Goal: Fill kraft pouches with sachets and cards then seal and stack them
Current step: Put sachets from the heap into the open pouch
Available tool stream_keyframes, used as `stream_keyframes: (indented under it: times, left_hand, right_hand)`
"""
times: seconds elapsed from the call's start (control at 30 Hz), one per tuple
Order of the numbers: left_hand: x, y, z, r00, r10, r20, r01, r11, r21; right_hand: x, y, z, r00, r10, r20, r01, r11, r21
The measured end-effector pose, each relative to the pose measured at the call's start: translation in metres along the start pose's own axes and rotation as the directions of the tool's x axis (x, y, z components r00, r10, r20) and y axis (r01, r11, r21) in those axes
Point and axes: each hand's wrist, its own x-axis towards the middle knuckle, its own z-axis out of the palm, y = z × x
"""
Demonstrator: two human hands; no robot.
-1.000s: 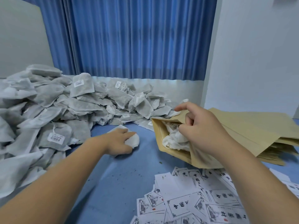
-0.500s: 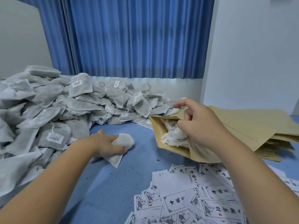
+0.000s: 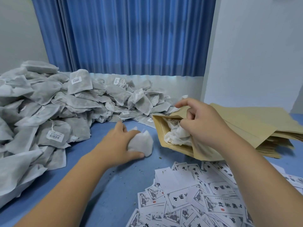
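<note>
My right hand (image 3: 201,122) grips the upper lip of an open kraft pouch (image 3: 161,135) and holds its mouth wide toward the left. White sachets (image 3: 177,136) and part of a card show inside it. My left hand (image 3: 121,143) grips one white sachet (image 3: 142,143) just left of the pouch mouth, slightly blurred. A big heap of grey-white sachets (image 3: 49,108) covers the left and back of the blue table. Printed cards (image 3: 196,199) lie scattered at the front right.
A stack of flat empty kraft pouches (image 3: 262,125) lies at the right, behind the held pouch. Blue curtain and white walls close the back and right. Bare blue tabletop (image 3: 101,185) shows between the heap and the cards.
My left hand picked a sachet off the table near the heap and carried it right, toward the pouch mouth. My right hand kept holding the pouch open.
</note>
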Motion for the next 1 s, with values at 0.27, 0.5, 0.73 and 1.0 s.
stream_keyframes:
  times: [0.27, 0.5, 0.73, 1.0]
  left_hand:
    - [-0.004, -0.004, -0.004, 0.994, -0.067, 0.085, 0.089, 0.954, -0.288]
    - [-0.004, 0.009, 0.007, 0.997, -0.049, -0.064, 0.014, 0.887, -0.461]
    - [-0.014, 0.024, -0.009, 0.865, -0.098, -0.492, -0.208, 0.822, -0.53]
    - [-0.029, 0.077, -0.013, 0.802, 0.2, -0.563, -0.368, 0.908, -0.202]
  right_hand:
    - [0.0, 0.001, -0.001, 1.0, 0.013, 0.008, -0.013, 1.0, -0.001]
    - [0.0, 0.001, 0.002, 0.999, 0.026, 0.02, -0.025, 1.0, -0.003]
    - [0.001, 0.007, 0.002, 0.995, 0.069, -0.074, -0.071, 0.997, -0.031]
    - [0.002, -0.001, 0.007, 0.993, -0.024, -0.118, -0.002, 0.977, -0.213]
